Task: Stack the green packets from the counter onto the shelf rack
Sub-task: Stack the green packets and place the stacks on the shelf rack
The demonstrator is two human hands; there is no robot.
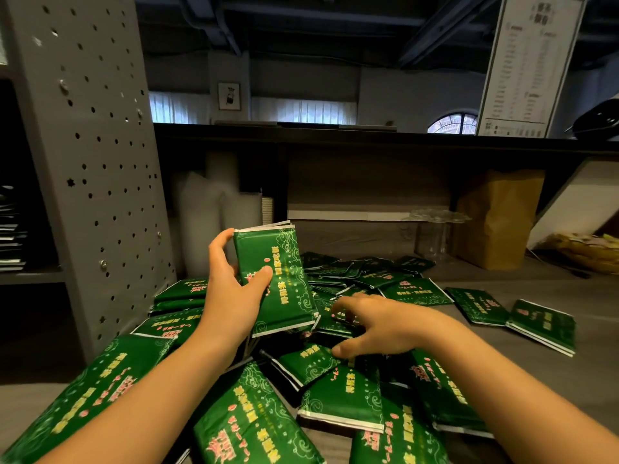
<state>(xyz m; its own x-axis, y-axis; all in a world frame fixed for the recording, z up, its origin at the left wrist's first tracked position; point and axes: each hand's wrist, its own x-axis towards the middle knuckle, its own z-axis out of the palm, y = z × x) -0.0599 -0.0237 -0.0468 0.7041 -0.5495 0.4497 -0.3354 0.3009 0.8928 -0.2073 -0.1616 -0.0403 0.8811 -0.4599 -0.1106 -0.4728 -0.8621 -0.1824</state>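
Note:
Several green packets with pink and yellow print lie in a loose pile [338, 390] across the counter [536, 286]. My left hand [231, 289] grips a small upright bundle of green packets [284, 279] above the pile, thumb on the front, fingers round the left edge. My right hand [378, 326] reaches down into the pile, its fingers and thumb curled around the edges of a packet [311, 361] lying there. The grey perforated shelf rack [90, 155] stands at the left, with dark flat items on its shelves [13, 242].
Two packets [509, 313] lie apart at the right. Behind the pile stand white plastic-wrapped rolls [207, 216], clear cups [432, 229] and a brown paper bag [495, 222]. A dark upper ledge [368, 135] runs across, carrying a printed menu board [526, 65].

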